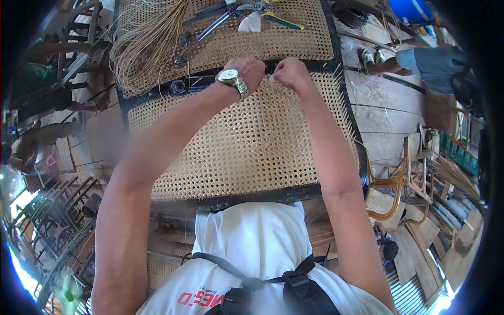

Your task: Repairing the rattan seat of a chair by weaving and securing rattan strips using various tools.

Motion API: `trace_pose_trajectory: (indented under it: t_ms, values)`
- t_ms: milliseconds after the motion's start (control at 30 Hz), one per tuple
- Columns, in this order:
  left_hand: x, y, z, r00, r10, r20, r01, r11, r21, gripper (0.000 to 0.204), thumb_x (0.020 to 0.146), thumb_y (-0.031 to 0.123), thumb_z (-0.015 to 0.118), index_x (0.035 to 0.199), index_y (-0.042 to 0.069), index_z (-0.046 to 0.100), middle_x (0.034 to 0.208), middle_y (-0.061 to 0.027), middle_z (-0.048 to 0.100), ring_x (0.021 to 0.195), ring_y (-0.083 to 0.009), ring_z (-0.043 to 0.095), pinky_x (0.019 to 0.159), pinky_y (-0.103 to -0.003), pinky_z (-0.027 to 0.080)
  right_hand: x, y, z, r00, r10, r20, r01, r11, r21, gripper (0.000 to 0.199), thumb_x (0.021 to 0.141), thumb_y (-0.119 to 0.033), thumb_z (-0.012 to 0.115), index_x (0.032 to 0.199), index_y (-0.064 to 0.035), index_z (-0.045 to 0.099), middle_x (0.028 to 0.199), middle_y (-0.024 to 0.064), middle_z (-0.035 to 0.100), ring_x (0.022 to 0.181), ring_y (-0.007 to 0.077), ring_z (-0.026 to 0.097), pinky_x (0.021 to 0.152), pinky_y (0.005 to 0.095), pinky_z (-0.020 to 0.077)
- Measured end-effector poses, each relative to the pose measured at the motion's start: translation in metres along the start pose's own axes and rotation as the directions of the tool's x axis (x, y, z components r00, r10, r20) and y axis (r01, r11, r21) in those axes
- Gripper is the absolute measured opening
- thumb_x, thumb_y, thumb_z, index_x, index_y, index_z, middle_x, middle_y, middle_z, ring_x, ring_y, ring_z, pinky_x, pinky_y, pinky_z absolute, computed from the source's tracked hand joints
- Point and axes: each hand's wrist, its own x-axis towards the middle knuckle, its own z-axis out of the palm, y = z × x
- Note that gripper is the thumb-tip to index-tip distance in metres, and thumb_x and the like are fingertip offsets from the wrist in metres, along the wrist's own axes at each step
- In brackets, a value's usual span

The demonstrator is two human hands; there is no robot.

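Both fists, left hand and right hand, pinch thin cane strands at twelve o'clock on the honey-coloured woven cane panel, apparently tightening them against its black frame.

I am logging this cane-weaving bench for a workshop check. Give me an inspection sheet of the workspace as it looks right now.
Surface: dark-framed woven cane panel, open mesh, lying flat in front of the person.
Job's things: both hands work at the dark crossbar at the panel's far edge; a second cane panel lies beyond it.
Clutter: bundle of loose cane strands, pliers, a yellow-handled tool.
Grippers: left hand, wristwatch on its wrist, and right hand, both with fingers curled at the crossbar; what they pinch is too small to tell.
Cables: nothing seen.
Surroundings: plank floor, rattan chair frame, another person's legs.
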Motion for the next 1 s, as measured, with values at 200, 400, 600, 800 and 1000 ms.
trace_pose_trajectory:
  t_ms: [200,400,600,800,1000]
  values:
    - [0.026,-0.004,-0.009,0.980,-0.115,0.164,0.123,0.992,-0.040,0.038,0.095,0.038,0.063,0.092,0.002,0.074,0.094,-0.0205,0.074,0.092,-0.0358,0.072,0.081,-0.047,0.057,-0.018,-0.007,0.002,0.999,0.012,-0.040,-0.010,0.999,0.050,0.021,0.076,-0.020,0.073,0.093,-0.0099,0.079,0.104,0.0206,0.073,0.092,0.0368,0.071,0.085,0.0434,0.0570]
    - [0.027,-0.031,-0.023,0.995,-0.030,0.095,0.009,0.976,0.216,0.044,0.091,0.046,0.066,0.096,0.004,0.075,0.098,-0.0177,0.074,0.095,-0.0345,0.072,0.083,-0.046,0.058,-0.045,0.013,0.013,0.943,-0.244,-0.225,0.244,0.969,-0.030,0.023,0.083,-0.023,0.072,0.103,-0.0107,0.075,0.105,0.0153,0.066,0.095,0.0329,0.067,0.086,0.0407,0.0550]
    - [0.012,-0.046,-0.043,0.970,-0.231,-0.069,0.221,0.967,-0.125,0.052,0.085,0.057,0.072,0.092,0.006,0.071,0.093,-0.0170,0.073,0.087,-0.0317,0.071,0.076,-0.044,0.055,-0.068,0.041,0.013,0.895,-0.292,-0.336,0.381,0.893,0.239,0.035,0.087,-0.028,0.073,0.116,-0.0089,0.069,0.105,0.0123,0.060,0.094,0.0283,0.064,0.090,0.0369,0.0526]
    - [0.010,-0.032,0.026,0.923,-0.374,-0.090,0.301,0.847,-0.439,0.048,0.081,0.052,0.077,0.082,0.006,0.067,0.085,-0.0171,0.071,0.080,-0.0346,0.069,0.072,-0.043,0.053,-0.033,0.017,0.014,0.862,-0.263,-0.434,0.327,0.942,0.080,0.046,0.088,-0.032,0.073,0.124,-0.0049,0.063,0.109,0.0134,0.063,0.099,0.0311,0.064,0.090,0.0395,0.0525]
    - [0.016,-0.025,0.048,0.883,-0.414,-0.221,0.270,0.833,-0.483,0.022,0.088,0.031,0.068,0.094,0.010,0.069,0.102,-0.0152,0.071,0.096,-0.0350,0.068,0.083,-0.046,0.054,-0.013,0.008,0.008,0.898,-0.339,-0.279,0.303,0.939,-0.164,0.029,0.093,-0.029,0.065,0.111,-0.0055,0.063,0.113,0.0161,0.063,0.102,0.0349,0.066,0.086,0.0461,0.0534]
